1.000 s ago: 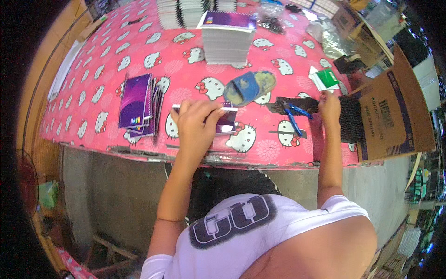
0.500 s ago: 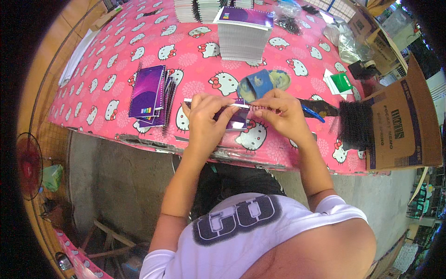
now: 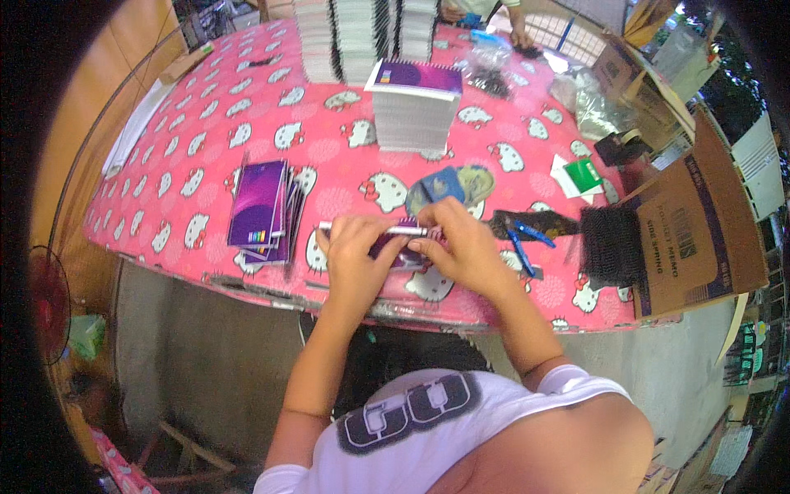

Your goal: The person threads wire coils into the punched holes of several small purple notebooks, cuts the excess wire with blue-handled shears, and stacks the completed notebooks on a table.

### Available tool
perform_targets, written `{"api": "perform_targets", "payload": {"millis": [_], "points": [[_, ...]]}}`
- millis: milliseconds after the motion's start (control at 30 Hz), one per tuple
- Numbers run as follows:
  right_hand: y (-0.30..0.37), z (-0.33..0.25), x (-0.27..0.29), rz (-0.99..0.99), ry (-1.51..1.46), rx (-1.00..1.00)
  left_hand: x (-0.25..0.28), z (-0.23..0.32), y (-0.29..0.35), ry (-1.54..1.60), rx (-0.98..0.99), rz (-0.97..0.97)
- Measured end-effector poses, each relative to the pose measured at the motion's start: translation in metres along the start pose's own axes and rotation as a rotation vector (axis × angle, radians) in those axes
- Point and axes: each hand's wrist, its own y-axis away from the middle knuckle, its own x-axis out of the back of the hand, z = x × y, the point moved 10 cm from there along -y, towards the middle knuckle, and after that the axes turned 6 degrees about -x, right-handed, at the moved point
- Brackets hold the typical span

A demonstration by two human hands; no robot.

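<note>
My left hand [image 3: 360, 251] grips a small purple memo notebook [image 3: 406, 222] near the table's front edge, thumb on its cover. My right hand [image 3: 461, 251] is closed at the notebook's right end, its fingertips by the punched edge. What those fingers pinch is mostly hidden; it looks like a thin spiral coil. Just beyond the hands lies a blue and yellow slipper [image 3: 448, 188]. To the right, blue-handled pliers [image 3: 520, 247] rest on the tablecloth. Several purple spiral notebooks [image 3: 259, 206] are piled on the left.
A tall stack of purple-topped pads [image 3: 414, 115] stands beyond the slipper, with spiral-bound stacks [image 3: 341, 41] behind. Black coils [image 3: 611, 247] lie against an open cardboard box [image 3: 699, 230] on the right. Another person's hand [image 3: 521, 38] is at the far edge, near plastic bags [image 3: 490, 62].
My right hand has moved left, close to the notebook and my left hand. The view has tilted up, bringing another person's hands in at the far edge. The pliers show more fully.
</note>
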Motion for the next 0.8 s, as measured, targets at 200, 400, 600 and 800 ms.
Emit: {"api": "perform_targets", "payload": {"millis": [200,400,600,800], "points": [[-0.002,-0.013,0.005,0.027,0.053,0.016,0.002,0.004,0.0,-0.04,0.008,0.013],[0.003,-0.007,-0.002,0.062,0.07,0.022,-0.004,0.002,0.003,-0.036,0.008,-0.026],[-0.027,0.045,0.02,-0.078,0.05,-0.052,0.015,0.009,0.002,0.002,-0.039,0.022],[-0.047,0.147,-0.01,-0.346,0.386,-0.065,-0.004,0.006,-0.007,-0.022,0.012,-0.046]]}}
